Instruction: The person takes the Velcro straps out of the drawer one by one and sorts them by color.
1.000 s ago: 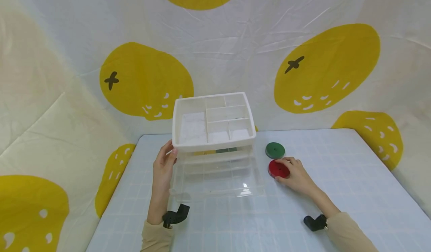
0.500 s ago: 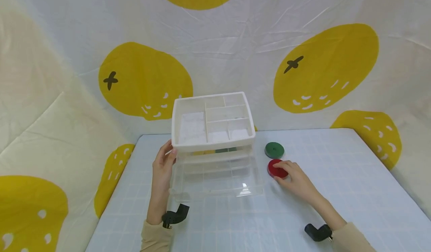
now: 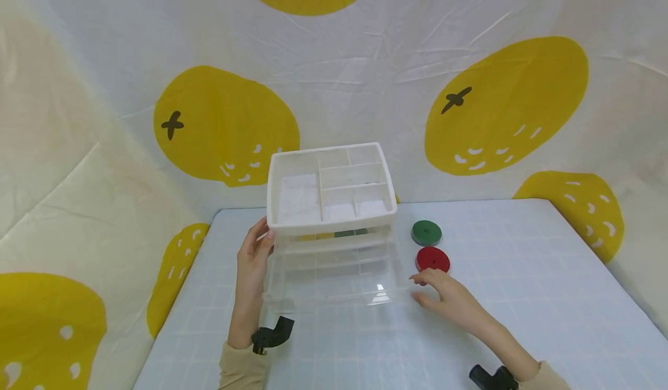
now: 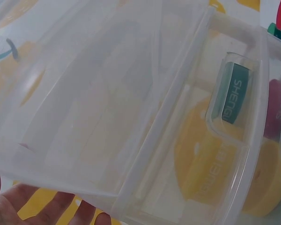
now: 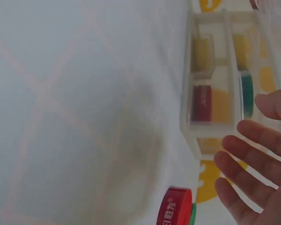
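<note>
A white drawer organizer (image 3: pixel 329 228) with a compartmented top stands on the table. Its clear lower drawer (image 3: pixel 334 277) is pulled out toward the person. The left hand (image 3: pixel 256 257) holds the organizer's left side, thumb near the front corner; its fingertips are partly hidden in the left wrist view. To the right lie a red roll (image 3: pixel 433 258) and, behind it, a green roll (image 3: pixel 427 233), which look like tape. The right hand (image 3: pixel 449 297) holds nothing, its fingers spread and relaxed beside the drawer's right front corner, just in front of the red roll.
Inside the organizer's upper drawers a yellow roll (image 4: pixel 206 154) and a green roll (image 4: pixel 235 93) show through the clear plastic. Behind the table (image 3: pixel 522 274) hangs a cloth (image 3: pixel 365 77) with large yellow fruit prints. A black wrist camera (image 3: pixel 273 332) sits on the left wrist.
The right hand has let go of the red roll and moved left and toward the person, to the drawer's corner. The left hand, organizer and both loose rolls stay in place.
</note>
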Motion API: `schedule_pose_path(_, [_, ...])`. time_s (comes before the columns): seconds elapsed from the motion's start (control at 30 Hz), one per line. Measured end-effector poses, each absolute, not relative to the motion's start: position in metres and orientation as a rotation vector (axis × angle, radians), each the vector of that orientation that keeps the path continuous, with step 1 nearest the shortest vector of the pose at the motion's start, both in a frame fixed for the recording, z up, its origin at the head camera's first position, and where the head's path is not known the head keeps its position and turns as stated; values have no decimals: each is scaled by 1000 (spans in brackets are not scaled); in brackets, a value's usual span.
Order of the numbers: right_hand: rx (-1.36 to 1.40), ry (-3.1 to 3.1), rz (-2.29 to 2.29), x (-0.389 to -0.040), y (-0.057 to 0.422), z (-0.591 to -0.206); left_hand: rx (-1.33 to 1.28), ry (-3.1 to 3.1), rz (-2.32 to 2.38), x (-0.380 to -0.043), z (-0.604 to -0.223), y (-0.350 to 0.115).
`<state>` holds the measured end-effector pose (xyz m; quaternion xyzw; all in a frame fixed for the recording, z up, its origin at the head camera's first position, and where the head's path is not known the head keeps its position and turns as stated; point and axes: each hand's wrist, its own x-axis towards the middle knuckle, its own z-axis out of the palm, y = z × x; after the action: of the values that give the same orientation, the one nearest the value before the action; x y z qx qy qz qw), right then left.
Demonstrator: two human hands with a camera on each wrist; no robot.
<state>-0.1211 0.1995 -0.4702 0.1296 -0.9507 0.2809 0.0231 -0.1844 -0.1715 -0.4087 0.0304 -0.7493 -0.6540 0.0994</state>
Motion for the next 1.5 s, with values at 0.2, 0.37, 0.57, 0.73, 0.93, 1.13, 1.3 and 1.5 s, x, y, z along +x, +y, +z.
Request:
schedule_pose_path(0.2, [491,-2949,762,-104,178,-467,81,-2214,-1914,-184,-409,-172])
schedule_pose_path(0.37, [623,-2950,873,-89,163,-461,78,-2209,-1915,-185,-410,-171])
schedule_pose_path(0.57, [857,-2878,1177,-77,143,-450,88,-2212,-1929,-185,-411,-171])
schedule_pose_path(0.73, [951,-2749,1462,-73,125,-448,87,-2216,-1928,-186,-411,-171])
schedule_pose_path(0.93, [887,-2669,1784,-73,106,-449,85,-2215,-1932,-186,-411,-171])
schedule_pose_path(1.13, [730,-2650,2040,-73,92,-446,76,-2212,-1935,-186,-411,-171])
schedule_pose_path(1.3, [716,-2506,2360,-75,82,-439,66,-2197,-1937,-186,-411,-172])
schedule_pose_path(1.5, [629,-2484,2526,-78,74,-432,73,-2204,-1932,-186,-412,-172])
